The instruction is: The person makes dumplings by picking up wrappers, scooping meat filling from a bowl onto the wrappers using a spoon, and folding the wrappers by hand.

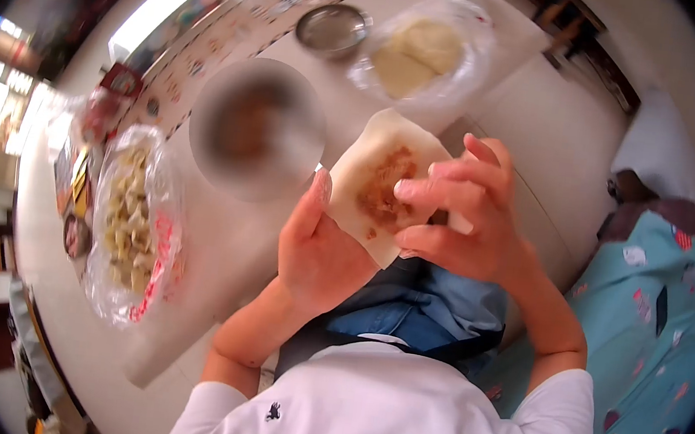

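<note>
Wrapper (352, 162) lies flat, gripped in left hand (321, 261); brown filling (389, 170) on it. Right hand (481, 207), fingers loosely spread, at filling. Sheet filled, unfolded; many shaped pieces (125, 226) sit in plastic bag (163, 239), left side.

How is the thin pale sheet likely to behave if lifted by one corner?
Probably floppy: the sheet looks thin and its edge is wavy, so a one-corner grip would likely let it sag. The brownish filling lies uncovered on top, so it may slide off if tilted. Pulling could tear it, given how thin it looks.
</note>
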Tool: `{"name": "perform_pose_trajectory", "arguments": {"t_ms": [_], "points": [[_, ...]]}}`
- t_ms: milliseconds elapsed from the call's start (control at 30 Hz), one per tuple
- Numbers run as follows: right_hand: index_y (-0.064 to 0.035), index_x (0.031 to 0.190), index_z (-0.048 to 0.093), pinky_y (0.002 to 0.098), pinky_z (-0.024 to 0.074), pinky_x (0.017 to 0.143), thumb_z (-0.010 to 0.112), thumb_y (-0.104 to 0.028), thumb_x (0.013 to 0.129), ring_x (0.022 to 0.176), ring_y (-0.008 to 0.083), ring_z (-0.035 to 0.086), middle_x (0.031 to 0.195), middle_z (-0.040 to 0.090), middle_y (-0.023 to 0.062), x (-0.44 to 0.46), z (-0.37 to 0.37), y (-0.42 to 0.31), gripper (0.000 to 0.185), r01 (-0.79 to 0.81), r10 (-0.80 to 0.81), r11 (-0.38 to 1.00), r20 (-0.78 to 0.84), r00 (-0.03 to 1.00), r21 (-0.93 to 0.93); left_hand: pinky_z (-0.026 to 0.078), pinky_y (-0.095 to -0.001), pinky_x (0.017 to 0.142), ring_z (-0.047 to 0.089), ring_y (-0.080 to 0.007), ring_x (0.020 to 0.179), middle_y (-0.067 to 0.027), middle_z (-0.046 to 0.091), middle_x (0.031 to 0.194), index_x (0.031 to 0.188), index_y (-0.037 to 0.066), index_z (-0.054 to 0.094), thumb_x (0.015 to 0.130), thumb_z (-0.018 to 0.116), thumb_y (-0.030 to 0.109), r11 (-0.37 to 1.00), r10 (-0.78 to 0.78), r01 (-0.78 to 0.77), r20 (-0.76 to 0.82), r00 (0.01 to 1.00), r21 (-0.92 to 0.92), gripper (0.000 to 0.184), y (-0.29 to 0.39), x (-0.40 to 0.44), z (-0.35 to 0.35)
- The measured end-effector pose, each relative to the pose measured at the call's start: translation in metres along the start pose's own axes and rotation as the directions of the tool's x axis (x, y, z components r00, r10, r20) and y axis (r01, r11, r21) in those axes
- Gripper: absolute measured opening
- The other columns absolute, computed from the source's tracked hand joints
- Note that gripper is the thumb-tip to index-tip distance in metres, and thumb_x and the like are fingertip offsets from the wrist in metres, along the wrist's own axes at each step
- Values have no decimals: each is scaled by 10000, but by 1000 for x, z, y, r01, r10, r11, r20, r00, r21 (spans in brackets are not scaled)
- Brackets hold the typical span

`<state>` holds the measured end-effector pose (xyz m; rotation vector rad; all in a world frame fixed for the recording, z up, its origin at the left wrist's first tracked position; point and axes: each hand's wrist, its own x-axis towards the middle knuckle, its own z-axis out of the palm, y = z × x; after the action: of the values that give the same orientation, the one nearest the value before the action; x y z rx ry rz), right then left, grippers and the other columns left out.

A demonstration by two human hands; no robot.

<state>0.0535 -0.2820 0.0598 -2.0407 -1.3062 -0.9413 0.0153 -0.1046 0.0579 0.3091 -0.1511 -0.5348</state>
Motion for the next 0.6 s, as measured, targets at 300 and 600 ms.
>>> {"name": "perform_pose_trajectory", "arguments": {"t_ms": [300, 600], "points": [[-75, 774, 577, 385, 346, 913, 631, -141, 722, 1074, 284, 425, 1183, 483, 141, -67, -91, -5, 100, -662, 641, 748, -216, 736, -37, 344, -351, 1008, 410, -183, 1200, -66, 397, 1302, 1344, 69, 274, 847, 558, 211, 910, -198, 161, 60, 978, 383, 589, -97, 67, 25], [-233, 821, 627, 472, 395, 909, 701, -349, 697, 986, 263, 464, 1080, 529, 54, -160, -115, 33, 185, -394, 394, 784, -105, 913, -481, 421, -370, 927, 470, -224, 1149, -103, 482, 1230, 1271, 15, 373, 912, 443, 158, 870, -298, 367, -241, 924, 331, 392, -146, 123, 5]]}}
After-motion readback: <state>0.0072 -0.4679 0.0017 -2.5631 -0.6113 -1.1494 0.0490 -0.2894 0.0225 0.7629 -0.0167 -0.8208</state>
